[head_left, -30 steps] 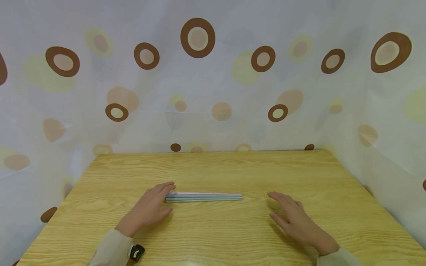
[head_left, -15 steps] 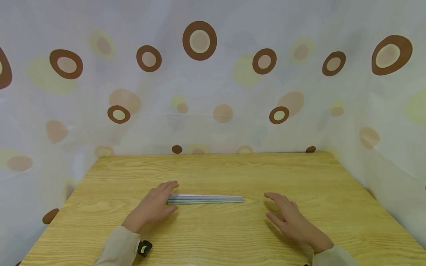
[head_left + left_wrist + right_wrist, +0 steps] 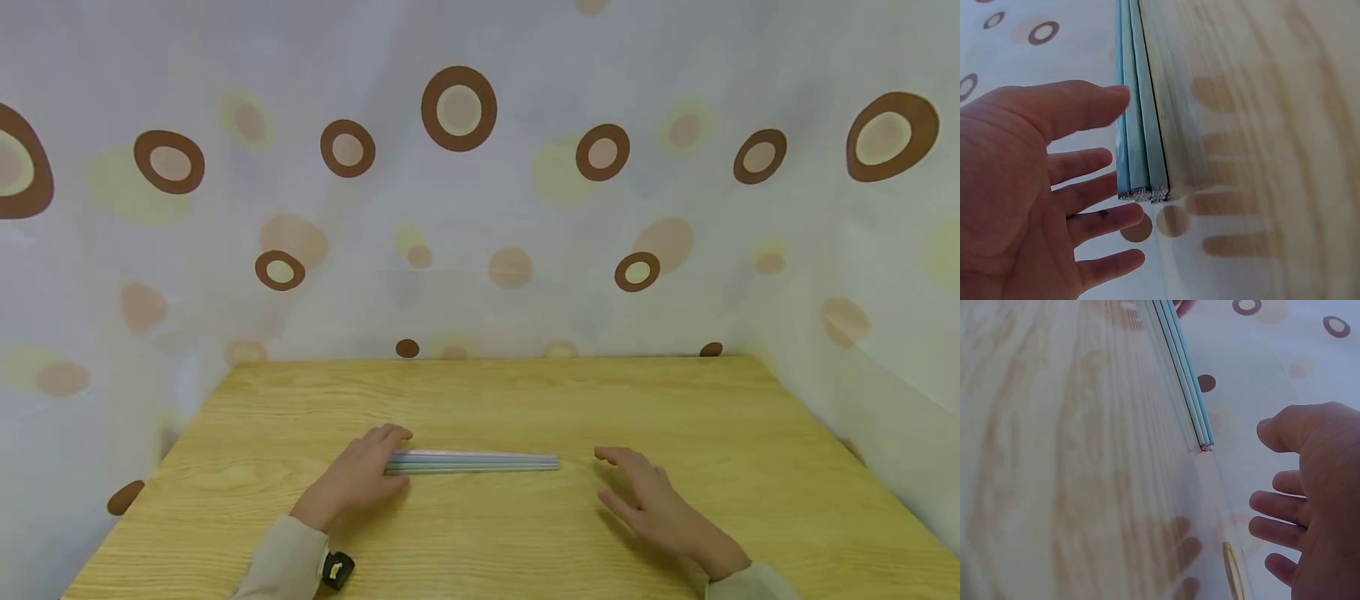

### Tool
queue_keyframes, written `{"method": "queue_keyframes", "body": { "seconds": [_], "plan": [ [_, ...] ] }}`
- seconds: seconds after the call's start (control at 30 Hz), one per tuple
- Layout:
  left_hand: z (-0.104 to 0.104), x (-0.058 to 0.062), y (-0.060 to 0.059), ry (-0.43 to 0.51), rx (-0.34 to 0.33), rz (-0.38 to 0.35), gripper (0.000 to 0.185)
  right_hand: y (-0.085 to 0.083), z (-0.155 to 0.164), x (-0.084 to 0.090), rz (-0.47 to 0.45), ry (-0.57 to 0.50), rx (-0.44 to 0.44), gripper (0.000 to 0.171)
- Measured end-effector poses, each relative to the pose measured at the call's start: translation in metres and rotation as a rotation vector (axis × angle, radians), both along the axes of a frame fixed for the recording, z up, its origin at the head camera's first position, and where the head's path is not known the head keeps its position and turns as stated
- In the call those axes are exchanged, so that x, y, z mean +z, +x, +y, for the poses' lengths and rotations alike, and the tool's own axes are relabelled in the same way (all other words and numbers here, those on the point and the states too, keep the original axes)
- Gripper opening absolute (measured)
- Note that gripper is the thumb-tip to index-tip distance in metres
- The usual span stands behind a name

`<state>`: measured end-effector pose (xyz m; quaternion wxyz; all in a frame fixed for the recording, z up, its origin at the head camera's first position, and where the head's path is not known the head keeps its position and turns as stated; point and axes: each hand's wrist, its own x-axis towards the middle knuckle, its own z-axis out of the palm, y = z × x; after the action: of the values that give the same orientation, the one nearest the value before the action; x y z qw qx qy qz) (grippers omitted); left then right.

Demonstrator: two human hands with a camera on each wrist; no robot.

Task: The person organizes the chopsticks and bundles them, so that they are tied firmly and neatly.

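Note:
A bundle of thin pale blue sticks (image 3: 472,462) with a pink one on its far side lies flat across the wooden table (image 3: 487,400). My left hand (image 3: 360,479) rests at the bundle's left end with straight, spread fingers. In the left wrist view its thumb (image 3: 1079,106) lies along the sticks (image 3: 1138,144) and the fingers reach just past their cut ends. My right hand (image 3: 652,504) hovers flat and open a short way right of the bundle's right end (image 3: 1205,445). It holds nothing (image 3: 1316,506). A thin yellow rubber band (image 3: 1233,572) lies on the table under its fingers.
A pale curtain printed with brown rings (image 3: 459,108) closes in the table at the back and on both sides. A small black device (image 3: 337,569) sits at my left cuff. The table's right edge (image 3: 855,467) runs along the curtain.
My right hand has slid left over the yellow rubber band, closer to the right end of the sticks. The left hand stays at the left end. The view has tilted up a little.

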<state>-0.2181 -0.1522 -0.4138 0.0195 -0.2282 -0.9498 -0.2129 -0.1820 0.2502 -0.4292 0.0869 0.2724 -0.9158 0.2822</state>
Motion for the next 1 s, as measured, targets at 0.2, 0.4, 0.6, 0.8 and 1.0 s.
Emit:
{"method": "queue_keyframes", "body": {
  "seconds": [0.2, 0.4, 0.6, 0.8, 1.0],
  "plan": [
    [0.002, -0.004, 0.001, 0.001, -0.008, 0.008, 0.05, 0.001, -0.002, -0.001, -0.005, -0.008, 0.012, 0.045],
    [0.003, -0.002, -0.002, -0.001, -0.014, 0.012, 0.05, -0.006, -0.007, 0.0, 0.005, -0.009, 0.029, 0.045],
    [0.005, -0.001, -0.003, 0.001, -0.019, 0.014, 0.049, -0.016, -0.015, 0.002, -0.028, -0.023, 0.056, 0.047],
    [0.007, -0.004, -0.006, -0.009, -0.025, 0.009, 0.049, -0.02, -0.023, 0.003, -0.067, -0.029, 0.097, 0.048],
    [0.008, -0.006, -0.008, 0.011, -0.008, -0.024, 0.055, -0.022, -0.027, 0.004, -0.079, -0.031, 0.092, 0.046]
  ]
}}
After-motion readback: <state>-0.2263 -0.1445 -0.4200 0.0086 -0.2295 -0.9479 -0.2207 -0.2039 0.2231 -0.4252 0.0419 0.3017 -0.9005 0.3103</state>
